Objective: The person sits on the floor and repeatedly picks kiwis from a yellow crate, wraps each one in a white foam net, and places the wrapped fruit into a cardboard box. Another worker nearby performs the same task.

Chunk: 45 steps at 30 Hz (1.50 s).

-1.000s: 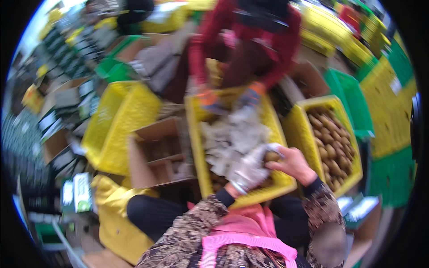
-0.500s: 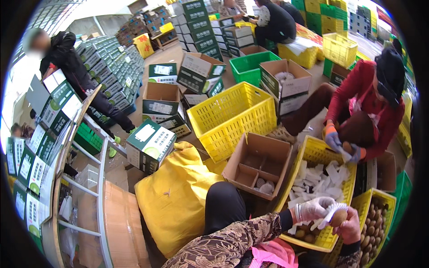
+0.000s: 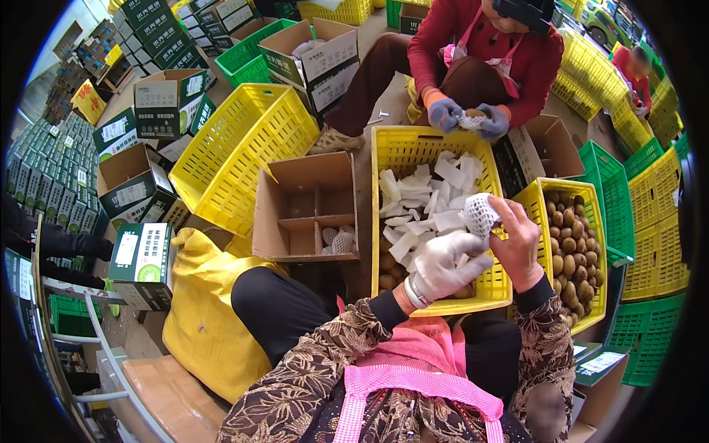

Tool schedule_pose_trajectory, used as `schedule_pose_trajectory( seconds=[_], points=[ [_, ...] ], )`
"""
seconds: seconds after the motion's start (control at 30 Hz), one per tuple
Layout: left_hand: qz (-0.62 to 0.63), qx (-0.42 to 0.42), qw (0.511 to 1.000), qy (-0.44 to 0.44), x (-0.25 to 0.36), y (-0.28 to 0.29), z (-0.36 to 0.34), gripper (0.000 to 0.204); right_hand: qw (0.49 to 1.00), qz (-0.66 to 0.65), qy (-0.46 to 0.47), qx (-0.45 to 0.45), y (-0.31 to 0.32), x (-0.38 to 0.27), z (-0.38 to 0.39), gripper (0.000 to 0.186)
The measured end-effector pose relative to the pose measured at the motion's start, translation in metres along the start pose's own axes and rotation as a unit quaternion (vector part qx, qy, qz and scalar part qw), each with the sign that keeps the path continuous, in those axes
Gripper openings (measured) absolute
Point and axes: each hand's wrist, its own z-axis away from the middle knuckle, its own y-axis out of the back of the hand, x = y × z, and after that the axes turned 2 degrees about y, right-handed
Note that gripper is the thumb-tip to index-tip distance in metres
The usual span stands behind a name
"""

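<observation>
My right hand (image 3: 518, 242), bare, grips a kiwifruit wrapped in a white foam net (image 3: 481, 214) above a yellow crate (image 3: 505, 279). Just below the wrapped fruit is my left hand (image 3: 447, 267) in a whitish glove, its fingers partly stretched and nothing visible in them. Loose white foam nets (image 3: 425, 198) fill much of the crate under my hands, with some brown kiwifruit at its near end. To the left stands an open cardboard box (image 3: 292, 188) with dividers; netted fruit (image 3: 338, 239) sits in one compartment.
On the right, a second yellow crate (image 3: 544, 236) holds many bare kiwifruit (image 3: 572, 244). Across from me a co-worker in red (image 3: 473, 52) handles a netted fruit with gloved hands. An empty yellow crate (image 3: 221, 166) and a yellow cloth-like bundle (image 3: 210, 303) are at left.
My view has swung right and downward. The foam net, before only partly on the kiwifruit between both hands, now covers it. My left hand has come away from it; my right hand holds it.
</observation>
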Motion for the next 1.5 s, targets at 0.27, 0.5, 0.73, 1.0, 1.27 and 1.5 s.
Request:
schedule_pose_trajectory(
  seconds=[0.27, 0.5, 0.73, 1.0, 1.27, 1.5],
  points=[
    [0.364, 0.090, 0.889, 0.263, -0.025, 0.033, -0.034, 0.018, 0.993, -0.009, 0.031, -0.114, -0.039, -0.030, 0.005, 0.066],
    [-0.070, 0.070, 0.919, 0.382, -0.099, 0.262, -0.067, 0.019, 0.956, -0.118, -0.164, -0.213, -0.034, 0.005, 0.031, 0.067],
    [0.024, 0.260, 0.731, 0.630, -0.193, 0.301, 0.009, 0.048, 0.945, -0.140, -0.182, -0.232, -0.041, 0.019, 0.033, 0.054],
    [-0.511, -0.139, 0.660, 0.533, -0.219, 0.301, 0.000, 0.047, 0.886, -0.200, -0.270, -0.319, -0.076, 0.041, 0.066, 0.041],
    [-0.522, -0.101, 0.682, 0.502, -0.218, 0.284, 0.002, 0.047, 0.880, -0.045, -0.195, -0.431, -0.180, 0.026, 0.132, 0.052],
    [-0.010, 0.116, 0.740, 0.663, -0.208, 0.288, 0.013, 0.036, 0.892, 0.086, -0.086, -0.436, -0.233, 0.017, 0.172, 0.038]
  ],
)
